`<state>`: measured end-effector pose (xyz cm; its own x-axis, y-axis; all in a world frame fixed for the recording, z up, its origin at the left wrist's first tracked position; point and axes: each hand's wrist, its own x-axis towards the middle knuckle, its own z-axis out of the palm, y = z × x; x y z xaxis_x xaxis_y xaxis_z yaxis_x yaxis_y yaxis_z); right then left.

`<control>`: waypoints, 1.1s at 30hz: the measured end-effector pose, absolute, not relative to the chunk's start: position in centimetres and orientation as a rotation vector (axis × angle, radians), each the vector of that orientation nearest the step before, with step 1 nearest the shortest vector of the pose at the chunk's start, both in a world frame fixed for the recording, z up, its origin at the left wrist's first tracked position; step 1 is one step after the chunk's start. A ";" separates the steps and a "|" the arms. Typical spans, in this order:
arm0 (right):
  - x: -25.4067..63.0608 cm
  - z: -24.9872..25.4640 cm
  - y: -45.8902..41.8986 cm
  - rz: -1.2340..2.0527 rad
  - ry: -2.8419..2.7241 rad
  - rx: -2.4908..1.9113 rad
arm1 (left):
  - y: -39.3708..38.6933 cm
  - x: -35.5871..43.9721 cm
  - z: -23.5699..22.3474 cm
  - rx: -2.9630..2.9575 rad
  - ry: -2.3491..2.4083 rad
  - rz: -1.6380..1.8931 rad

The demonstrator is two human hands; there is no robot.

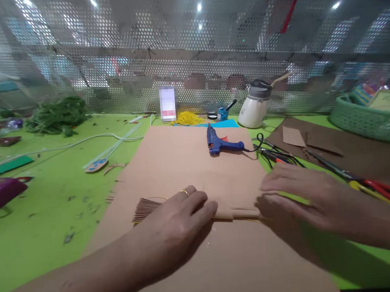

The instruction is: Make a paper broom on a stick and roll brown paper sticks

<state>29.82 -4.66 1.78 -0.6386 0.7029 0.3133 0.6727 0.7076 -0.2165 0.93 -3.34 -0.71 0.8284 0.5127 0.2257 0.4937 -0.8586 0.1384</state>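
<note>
A small brown paper broom shape with a fringed end (146, 210) lies on a large brown sheet (236, 263). My left hand (183, 215) rests over its middle, fingers curved down and holding it against the sheet; the palm hides part of it. From the rolled paper band a thin stick (244, 213) points right. At that stick's far end, my right hand (301, 194) brings its thumb and fingers together. Its fingertips are slightly blurred. Beyond both hands, a blue glue gun (223, 143) lies on its side on the sheet.
Scissors with red and yellow handles (367, 183) lie at right, near brown card (360, 165) and a green basket (368, 120). A white jar (254, 108), yellow shreds (189, 118) and a blurred-out screen (168, 104) stand behind. Green strands (57, 114) sit at left.
</note>
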 end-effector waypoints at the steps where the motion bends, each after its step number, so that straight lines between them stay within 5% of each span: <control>1: 29.1 1.7 -4.0 0.204 -2.587 -1.071 | -3.4 0.9 -0.8 2.934 0.817 0.380; 22: 23.8 -0.4 -1.0 0.630 -2.515 -1.024 | -3.1 1.1 -1.2 3.120 0.734 0.455; 33: 23.7 0.3 -4.0 0.584 -2.512 -1.130 | -2.4 0.9 -1.3 3.002 0.663 0.565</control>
<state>23.75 -3.97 0.35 -0.6335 0.7637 0.1238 0.6309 0.6026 -0.4888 0.89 -2.44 -1.27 0.8446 0.4103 0.3440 0.4047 -0.9099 0.0918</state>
